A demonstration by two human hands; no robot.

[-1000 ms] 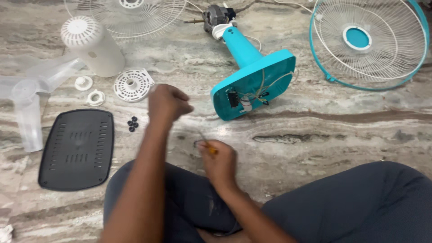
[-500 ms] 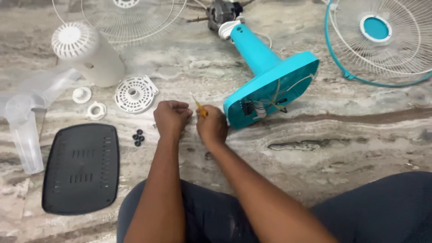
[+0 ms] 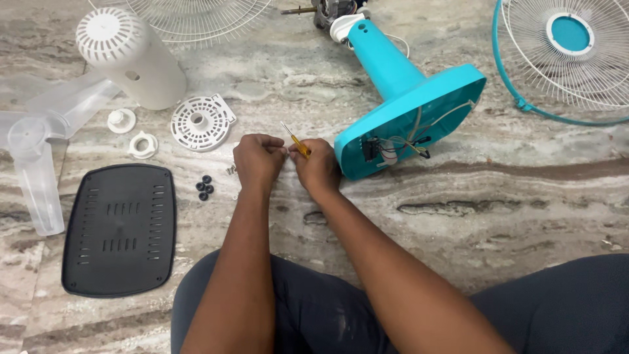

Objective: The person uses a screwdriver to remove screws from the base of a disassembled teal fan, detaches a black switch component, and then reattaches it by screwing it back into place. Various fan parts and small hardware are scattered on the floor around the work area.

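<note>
Left hand [image 3: 259, 157] now touching right hand [image 3: 319, 167] | both pinch yellow screwdriver [image 3: 296, 141] | moved up beside teal fan base [image 3: 409, 121] | floor [image 3: 511, 196]

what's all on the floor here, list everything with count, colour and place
teal plastic fan stand with open base: 1, teal, lying centre right
teal-rimmed wire fan guard: 1, top right
white wire fan guard: 1, top centre
white domed motor cover: 1, top left
clear plastic fan blade: 1, far left
white round vented disc: 1, left of centre
small white ring caps: 2, near the blade
black vented base plate: 1, lower left
small black round pieces: cluster, beside the plate
yellow-handled screwdriver: 1, between both hands
left hand: closed at the tool's tip
right hand: grip on the handle
</note>
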